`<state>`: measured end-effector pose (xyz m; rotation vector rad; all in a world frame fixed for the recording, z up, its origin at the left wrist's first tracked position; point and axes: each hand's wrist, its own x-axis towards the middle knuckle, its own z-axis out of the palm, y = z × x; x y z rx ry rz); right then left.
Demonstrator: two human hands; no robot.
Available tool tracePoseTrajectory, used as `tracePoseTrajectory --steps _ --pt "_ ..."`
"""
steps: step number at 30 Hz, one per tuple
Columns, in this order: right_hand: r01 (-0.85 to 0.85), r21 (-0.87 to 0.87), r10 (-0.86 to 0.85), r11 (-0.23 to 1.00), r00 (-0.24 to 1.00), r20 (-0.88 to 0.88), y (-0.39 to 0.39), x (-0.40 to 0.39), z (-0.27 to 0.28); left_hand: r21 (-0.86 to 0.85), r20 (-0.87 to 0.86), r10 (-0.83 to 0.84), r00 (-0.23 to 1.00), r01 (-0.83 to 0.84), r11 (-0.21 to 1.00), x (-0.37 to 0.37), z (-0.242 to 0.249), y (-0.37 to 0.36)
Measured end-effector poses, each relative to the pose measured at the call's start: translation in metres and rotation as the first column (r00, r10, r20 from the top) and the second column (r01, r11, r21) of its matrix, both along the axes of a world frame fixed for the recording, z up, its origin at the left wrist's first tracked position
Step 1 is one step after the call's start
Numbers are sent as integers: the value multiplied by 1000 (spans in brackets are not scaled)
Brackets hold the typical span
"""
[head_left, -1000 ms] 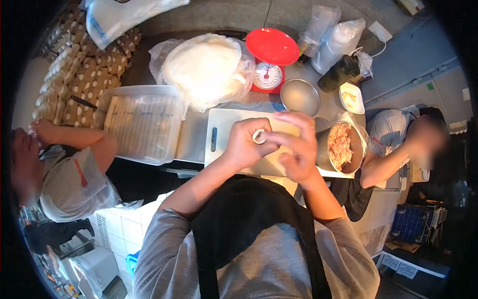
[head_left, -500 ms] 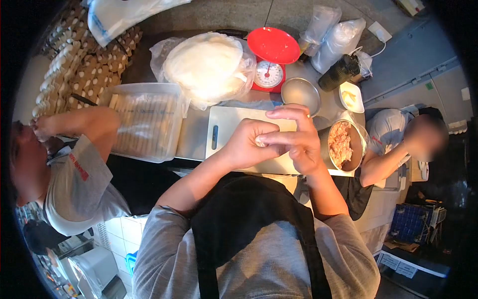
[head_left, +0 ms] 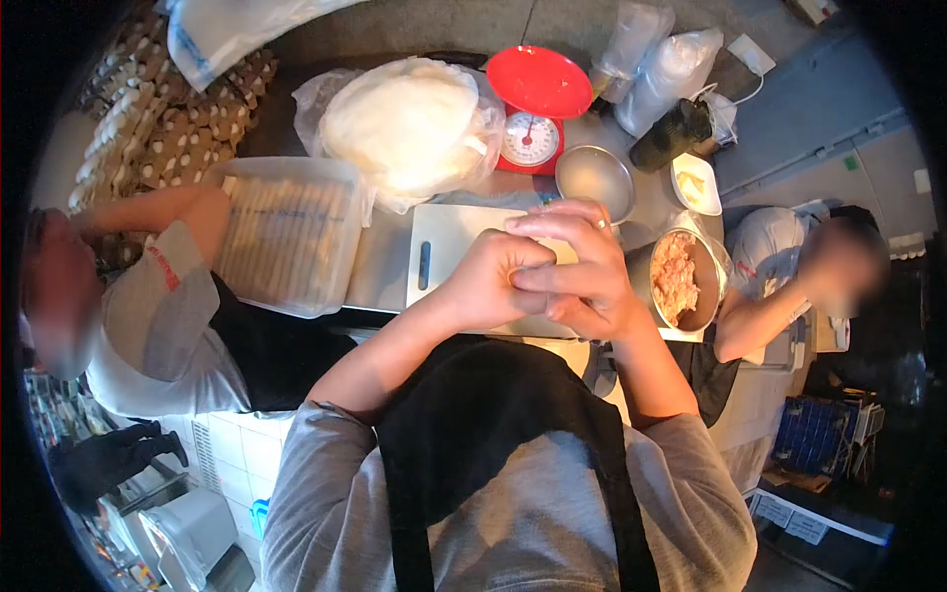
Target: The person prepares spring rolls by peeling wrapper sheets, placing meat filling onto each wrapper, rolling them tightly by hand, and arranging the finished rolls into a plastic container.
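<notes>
My left hand (head_left: 491,283) is closed in a fist above the white cutting board (head_left: 434,235). My right hand (head_left: 582,266), with a ring on one finger, curls its fingers over the front of that fist. The two hands touch, and whatever lies between them is hidden by the fingers. Just right of them stands a metal pot of raw minced meat (head_left: 675,281). Behind the board, a large pale round stack of thin sheets (head_left: 400,123) lies in an open plastic bag.
A plastic tub (head_left: 350,242) of long pale rolls is at left. A red scale (head_left: 531,138), metal bowl (head_left: 595,183), white dish (head_left: 696,185) and dark bottle (head_left: 671,136) stand behind. Egg trays (head_left: 187,148) fill the far left. One person (head_left: 158,316) stands left, another (head_left: 764,261) right.
The right fingers have lowered and closed over my left fist, covering a small pale bit that showed there. The person at left has shifted their arm and head.
</notes>
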<state>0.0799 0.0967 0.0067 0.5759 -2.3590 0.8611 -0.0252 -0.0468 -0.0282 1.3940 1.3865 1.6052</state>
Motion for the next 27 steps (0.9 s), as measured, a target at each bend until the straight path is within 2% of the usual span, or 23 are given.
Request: tracePoseTrajectory --steps 1,2,3,4,5,7,8,10,11,13,14,15,17,18,20,21,22,23,25,26,27 --pt "-10 33 10 999 1000 4 2 -1 -1 -13 77 17 997 -16 1000 1 0 1" --pt "-36 -255 54 966 997 61 3 -3 -5 -26 152 36 988 -32 999 3 2 3" --pt "-43 -522 111 852 989 100 4 -4 -13 -39 224 55 973 -47 998 2 7 4" --pt "-1 -612 129 791 978 165 3 -5 -23 -41 234 103 967 -96 995 -2 21 2" --pt "49 -695 149 717 964 221 1 -5 -33 -19 319 164 933 -167 986 -6 20 4" --pt "187 -569 72 801 913 402 -8 -11 -60 9 479 268 836 -309 951 -19 17 11" --pt "241 -427 -27 872 893 450 -18 -19 -75 49 566 259 783 -345 937 -26 13 12" --pt "370 -456 -14 809 788 615 -17 -16 -109 119 722 219 656 -429 895 -42 -2 12" --pt "433 -460 3 775 725 689 -16 -15 -123 89 776 222 590 -451 888 -50 -12 9" --pt "374 -310 -84 874 744 663 7 -3 -121 18 868 227 442 -485 874 -65 -40 0" --pt "333 -213 -109 918 731 673 23 4 -105 82 918 70 390 -359 930 -76 -71 -8" --pt "290 -112 -138 951 719 682 36 9 -85 20 935 76 348 -263 965 -76 -84 -12" --pt "284 -45 -171 958 689 704 47 13 -34 -95 959 106 262 -54 994 -66 -103 -23" --pt "304 -95 -154 948 697 700 48 13 -20 -146 926 111 361 72 987 -62 -117 -25" --pt "268 -84 -166 960 784 598 47 9 -5 -276 832 77 549 290 916 -58 -138 -27" --pt "248 -76 -169 966 824 541 45 6 3 -318 710 -1 704 321 892 -56 -133 -22" --pt "303 -173 -165 937 820 547 35 5 12 -365 559 -88 824 340 867 -50 -122 -12" --pt "349 -275 -174 896 845 505 26 5 11 -417 389 -179 904 346 841 -42 -111 -3" --pt "403 -473 -203 783 885 418 11 6 4 -368 340 -52 939 183 912 -26 -86 10" --pt "420 -511 -242 750 893 379 6 9 -11 -339 319 17 948 97 936 -20 -75 13" --pt "418 -408 -323 812 903 283 2 14 -22 -334 303 82 949 26 942 -18 -66 16"
